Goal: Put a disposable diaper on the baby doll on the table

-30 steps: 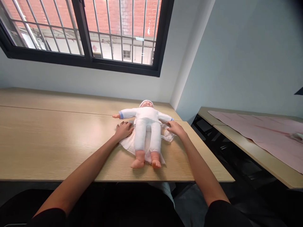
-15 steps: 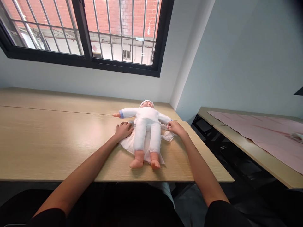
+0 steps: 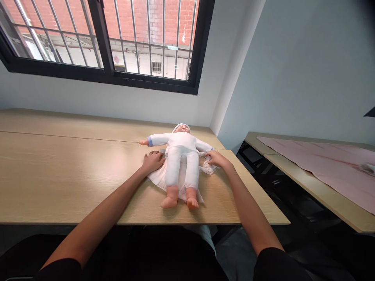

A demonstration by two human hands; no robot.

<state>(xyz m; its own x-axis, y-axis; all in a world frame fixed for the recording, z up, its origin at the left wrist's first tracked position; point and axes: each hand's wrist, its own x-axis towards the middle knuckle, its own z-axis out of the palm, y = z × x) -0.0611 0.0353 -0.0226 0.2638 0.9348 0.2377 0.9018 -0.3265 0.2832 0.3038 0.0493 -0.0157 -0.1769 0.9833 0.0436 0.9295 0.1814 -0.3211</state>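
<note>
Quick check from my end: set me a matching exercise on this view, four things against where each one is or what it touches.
Things:
1. left hand
2. right hand
3. doll
4. pink cloth

Places:
A. spread over the side table at the right
B. on its back on the white cloth, head toward the window
C. on the white cloth beside the doll's left-of-picture hip
D. gripping bunched white cloth at the doll's other side

Pairs: 1-C, 2-D, 3-B, 4-A
</note>
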